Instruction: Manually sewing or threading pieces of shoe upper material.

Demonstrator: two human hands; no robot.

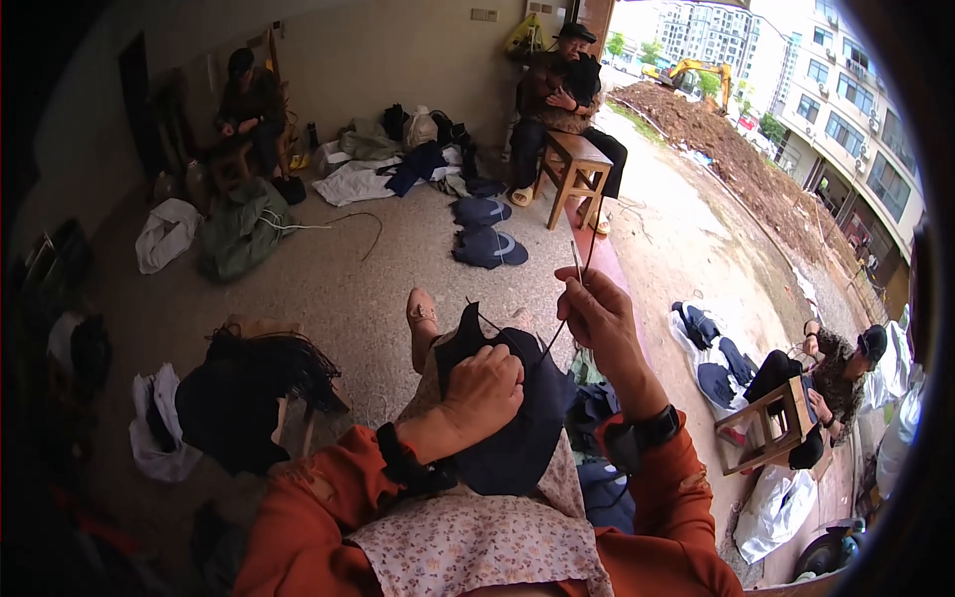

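Note:
My left hand [479,396] is closed on a dark navy cloth cap piece [512,453] that lies across my lap, its fingertips pinching the upper edge. My right hand [604,316] is raised to the right of the cloth, with thumb and forefinger pressed together on a slim, pale needle [576,261] pointing upward. A dark cord [595,234] rises past the right fingers, and its lower part runs down to the cloth. A patterned apron [468,542] covers my lap under the cloth.
Two dark caps [490,248] lie on the floor ahead. At left, a small stool [288,428] bears dark cloth and many cords. A green sack [244,234] and a cloth pile [368,179] sit farther back. Other people sit near wooden stools [577,154], one at far right.

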